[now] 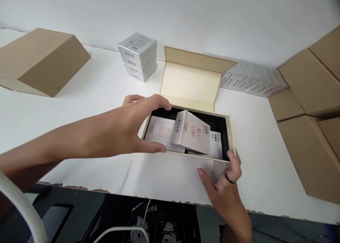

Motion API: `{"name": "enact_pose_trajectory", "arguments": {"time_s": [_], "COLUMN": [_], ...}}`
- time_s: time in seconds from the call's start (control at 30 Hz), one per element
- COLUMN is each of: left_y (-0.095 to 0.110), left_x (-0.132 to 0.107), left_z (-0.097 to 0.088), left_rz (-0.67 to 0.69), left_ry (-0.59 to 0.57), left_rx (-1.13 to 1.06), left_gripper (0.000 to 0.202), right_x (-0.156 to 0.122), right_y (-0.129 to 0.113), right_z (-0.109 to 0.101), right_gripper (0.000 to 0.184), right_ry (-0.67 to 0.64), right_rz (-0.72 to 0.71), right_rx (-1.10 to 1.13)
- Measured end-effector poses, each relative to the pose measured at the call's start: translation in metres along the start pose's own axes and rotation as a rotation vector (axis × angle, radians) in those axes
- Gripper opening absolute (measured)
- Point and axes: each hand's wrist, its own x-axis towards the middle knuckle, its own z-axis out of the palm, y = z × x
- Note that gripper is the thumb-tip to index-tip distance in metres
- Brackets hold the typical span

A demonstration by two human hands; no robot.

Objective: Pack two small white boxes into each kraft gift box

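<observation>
A cream gift box [232,138] with a black inside lies in front of me, its lid [192,82] folded back. Two small silver-white cartons, a left one [159,128] and a right one [217,145], lie inside. Another small carton [195,133] rests tilted across them. My left hand [130,126] spans the left end of the gift box, thumb by the near rim and a finger by the far rim, spread apart. At the near right corner, my right hand [227,186], with a dark ring, has its fingers hooked on the rim; its thumb stands apart.
A stack of small cartons [138,57] stands behind the gift box. A row of similar cartons [252,80] lies at the back right. A brown box [50,62] sits at left, and several brown boxes [305,129] at right. The table's ragged front edge [127,195] is near me.
</observation>
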Motion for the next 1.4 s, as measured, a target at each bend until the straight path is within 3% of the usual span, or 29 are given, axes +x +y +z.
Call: {"name": "enact_pose_trajectory", "arguments": {"time_s": [0.1, 0.23, 0.37, 0.6, 0.8, 0.9, 1.0, 1.2, 1.4], "left_y": [0.012, 0.022, 0.033, 0.047, 0.044, 0.042, 0.040, 0.040, 0.042], "left_x": [0.020, 0.039, 0.042, 0.047, 0.044, 0.041, 0.041, 0.045, 0.044], "left_z": [0.014, 0.029, 0.038, 0.044, 0.038, 0.035, 0.037, 0.048, 0.053], "left_rz": [0.029, 0.026, 0.033, 0.165, 0.041, 0.001, 0.042, 0.237, 0.190], "left_ry": [-0.123, -0.143, -0.180, -0.273, -0.264, -0.284, -0.299, -0.272, -0.300], "left_rx": [-0.024, -0.036, -0.055, 0.010, -0.030, -0.082, -0.061, 0.099, 0.277], "left_gripper": [0.071, 0.047, 0.043, 0.033, 0.033, 0.052, 0.068, 0.074, 0.076], "right_x": [0.002, 0.003, 0.004, 0.005, 0.004, 0.005, 0.004, 0.000, 0.000], "right_y": [-0.004, -0.004, -0.003, -0.003, -0.002, -0.003, -0.003, 0.003, 0.005], "right_z": [-0.001, -0.002, -0.001, -0.001, -0.002, -0.002, -0.002, -0.002, -0.001], "right_gripper": [0.091, 0.090, 0.089, 0.087, 0.087, 0.087, 0.089, 0.091, 0.091], "right_ry": [-0.010, -0.008, 0.007, 0.016, 0.013, 0.016, 0.004, 0.016, 0.015], "right_rz": [0.012, 0.028, -0.010, -0.026, -0.027, -0.017, -0.017, -0.023, -0.017], "right_rx": [-0.001, 0.008, 0.023, 0.033, 0.029, 0.031, 0.029, 0.010, 0.020]}}
